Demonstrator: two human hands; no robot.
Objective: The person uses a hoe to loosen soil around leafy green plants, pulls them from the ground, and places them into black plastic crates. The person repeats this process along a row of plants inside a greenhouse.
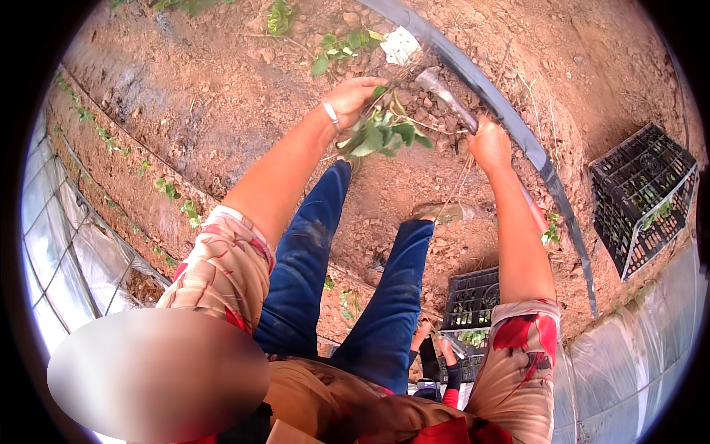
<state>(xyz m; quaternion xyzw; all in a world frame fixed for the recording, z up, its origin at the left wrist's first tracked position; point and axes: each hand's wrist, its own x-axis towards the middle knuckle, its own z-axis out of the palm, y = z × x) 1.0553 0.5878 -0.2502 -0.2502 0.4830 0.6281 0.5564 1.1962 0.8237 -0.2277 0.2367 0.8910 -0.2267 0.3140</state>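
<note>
My left hand (355, 100), with a white band at the wrist, holds a bunch of leafy seedlings (383, 133). Their green leaves hang toward my legs, and the thin brown roots point away from me. In my right hand (491, 144) is a long-handled tool (452, 100) with a dirt-streaked metal end. That end lies close to the roots, near the soil; its exact shape is unclear. Part of the handle passes beneath my right forearm, and a red section (535, 213) shows on the far side. A loose green plant (344, 50) lies on the reddish soil (222, 105) ahead.
A flat black hose (477, 83) curves along the ground at my right. Beyond it stands a black plastic crate (638, 177) with greenery inside; another crate (471, 299) is behind me, near another person's hands (446, 349). A white scrap (400, 45) lies ahead. Small plants (166, 188) line the left.
</note>
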